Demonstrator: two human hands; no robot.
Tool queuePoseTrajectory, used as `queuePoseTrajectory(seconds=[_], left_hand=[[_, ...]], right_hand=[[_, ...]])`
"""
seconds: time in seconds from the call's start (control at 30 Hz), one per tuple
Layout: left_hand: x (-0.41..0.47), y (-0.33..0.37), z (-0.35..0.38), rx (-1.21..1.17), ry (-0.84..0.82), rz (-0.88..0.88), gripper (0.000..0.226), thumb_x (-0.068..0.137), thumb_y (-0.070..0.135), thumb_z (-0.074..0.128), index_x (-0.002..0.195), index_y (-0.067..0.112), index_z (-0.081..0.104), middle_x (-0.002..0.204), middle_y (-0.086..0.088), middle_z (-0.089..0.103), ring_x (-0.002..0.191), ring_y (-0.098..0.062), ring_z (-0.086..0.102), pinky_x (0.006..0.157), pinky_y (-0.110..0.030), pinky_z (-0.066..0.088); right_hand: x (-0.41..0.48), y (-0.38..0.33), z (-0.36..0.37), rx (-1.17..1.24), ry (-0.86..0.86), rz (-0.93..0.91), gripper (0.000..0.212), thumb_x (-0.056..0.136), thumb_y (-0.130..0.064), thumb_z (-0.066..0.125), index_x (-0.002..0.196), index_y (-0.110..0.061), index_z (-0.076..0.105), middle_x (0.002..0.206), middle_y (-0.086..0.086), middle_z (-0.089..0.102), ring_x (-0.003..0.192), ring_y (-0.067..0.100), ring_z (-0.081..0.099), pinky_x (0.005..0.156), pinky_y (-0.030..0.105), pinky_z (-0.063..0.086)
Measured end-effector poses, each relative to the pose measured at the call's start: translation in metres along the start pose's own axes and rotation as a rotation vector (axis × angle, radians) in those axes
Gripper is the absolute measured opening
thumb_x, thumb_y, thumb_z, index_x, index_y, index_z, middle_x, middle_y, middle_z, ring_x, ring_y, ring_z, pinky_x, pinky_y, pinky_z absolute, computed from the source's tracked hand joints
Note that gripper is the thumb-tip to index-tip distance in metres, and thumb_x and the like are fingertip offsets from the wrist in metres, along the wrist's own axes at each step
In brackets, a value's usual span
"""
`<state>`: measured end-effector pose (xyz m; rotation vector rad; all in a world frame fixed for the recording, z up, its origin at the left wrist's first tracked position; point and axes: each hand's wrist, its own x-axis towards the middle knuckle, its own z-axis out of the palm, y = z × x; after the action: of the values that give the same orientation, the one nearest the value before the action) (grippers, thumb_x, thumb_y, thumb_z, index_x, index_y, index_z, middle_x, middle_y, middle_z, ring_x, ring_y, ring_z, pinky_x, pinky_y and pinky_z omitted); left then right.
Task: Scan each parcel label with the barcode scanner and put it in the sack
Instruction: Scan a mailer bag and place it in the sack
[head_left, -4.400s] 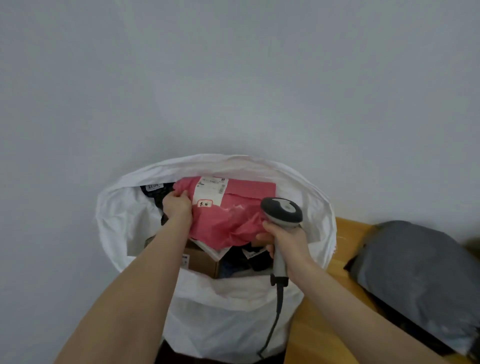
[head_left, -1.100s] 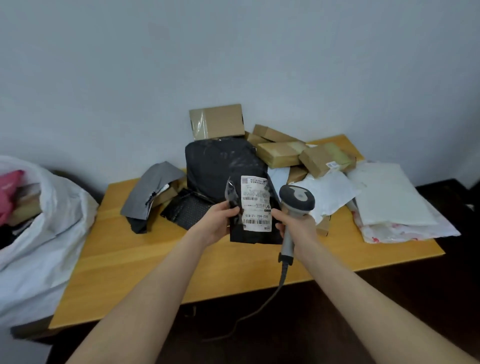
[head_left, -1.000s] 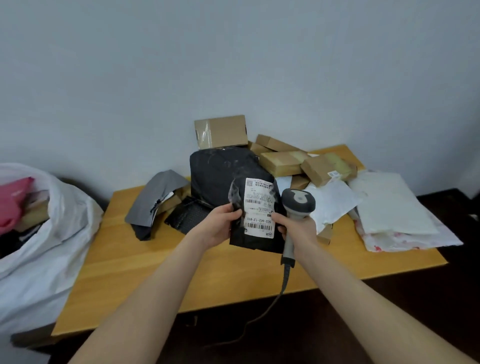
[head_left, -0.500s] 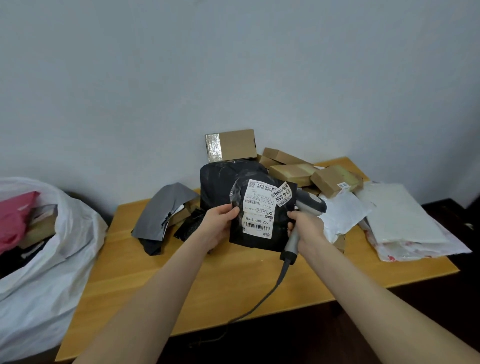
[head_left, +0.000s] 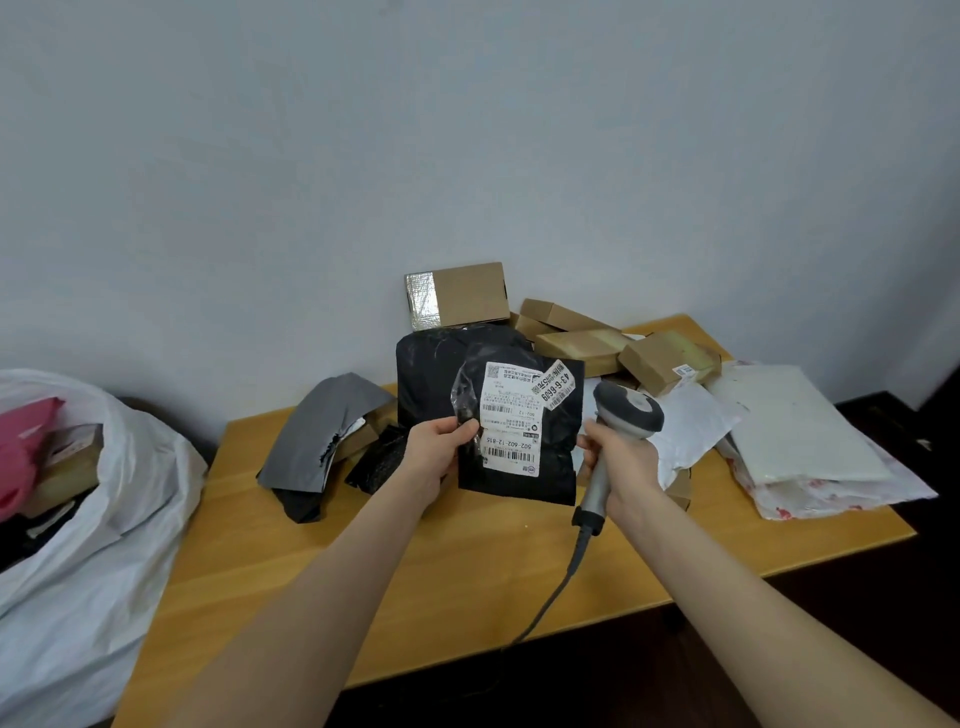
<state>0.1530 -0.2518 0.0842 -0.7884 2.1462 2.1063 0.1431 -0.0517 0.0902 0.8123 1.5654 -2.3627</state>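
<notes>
Black parcel (head_left: 550, 467): held upright above the middle of the tabletop (head_left: 457, 582), with its white label (head_left: 506, 421) turned to the camera.
Left hand (head_left: 434, 452): the parcel's left edge is pinched between the thumb and curled fingers.
Right hand (head_left: 626, 462): its fingers are wrapped round the handle of the barcode scanner (head_left: 631, 413), which is held just beside the parcel's right edge.
Cable (head_left: 550, 597): trailed over the near edge.
Sack (head_left: 104, 519): stood open off the left edge, with a pink parcel (head_left: 21, 441) seen inside.
Cardboard boxes (head_left: 457, 293): piled along the far edge.
White mailers (head_left: 795, 431): stacked at the right edge.
</notes>
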Motion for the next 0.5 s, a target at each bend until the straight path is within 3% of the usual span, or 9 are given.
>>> queuePoseTrajectory(seconds=[0.07,0.17,0.3,0.4,0.5], left_hand=[[0.001,-0.001,0.000,-0.014,0.032,0.008,0.011,0.092,0.011,0.063,0.098,0.008,0.071,0.092,-0.005,0.073,0.087,-0.019,0.068,0.080,-0.031,0.056],[0.000,-0.003,0.003,-0.032,0.065,0.017,0.010,0.092,0.009,0.062,0.097,0.007,0.070,0.089,-0.003,0.072,0.080,-0.014,0.067,0.065,-0.023,0.054],[0.000,-0.013,0.009,-0.040,0.134,-0.013,0.013,0.089,0.011,0.066,0.101,0.007,0.070,0.096,-0.006,0.072,0.092,-0.020,0.066,0.076,-0.031,0.053],[-0.002,-0.020,0.012,-0.067,0.140,-0.051,0.007,0.088,0.010,0.068,0.094,0.009,0.070,0.094,-0.007,0.072,0.097,-0.027,0.066,0.090,-0.043,0.053],[-0.005,-0.024,0.014,-0.110,0.149,-0.067,0.014,0.088,0.007,0.066,0.102,0.003,0.066,0.101,-0.011,0.070,0.085,-0.020,0.065,0.083,-0.036,0.054]], right_hand=[[-0.009,0.000,-0.005,-0.006,-0.010,-0.018,0.011,0.086,-0.014,0.072,0.084,-0.006,0.064,0.069,0.008,0.064,0.051,0.013,0.053,0.058,0.028,0.048],[-0.033,0.005,-0.011,-0.166,-0.126,-0.045,0.014,0.085,-0.015,0.072,0.085,-0.005,0.064,0.057,0.007,0.061,0.046,0.015,0.053,0.051,0.028,0.046],[-0.068,0.022,-0.008,-0.283,-0.217,-0.028,0.013,0.085,-0.012,0.072,0.085,-0.002,0.064,0.056,0.011,0.060,0.044,0.017,0.052,0.046,0.027,0.044],[-0.078,0.030,-0.008,-0.312,-0.255,-0.023,0.013,0.086,-0.015,0.071,0.084,-0.003,0.066,0.058,0.014,0.061,0.045,0.018,0.052,0.045,0.027,0.044],[-0.082,0.033,-0.010,-0.353,-0.278,-0.035,0.012,0.085,-0.012,0.070,0.078,-0.003,0.065,0.057,0.013,0.060,0.046,0.018,0.052,0.045,0.026,0.042]])
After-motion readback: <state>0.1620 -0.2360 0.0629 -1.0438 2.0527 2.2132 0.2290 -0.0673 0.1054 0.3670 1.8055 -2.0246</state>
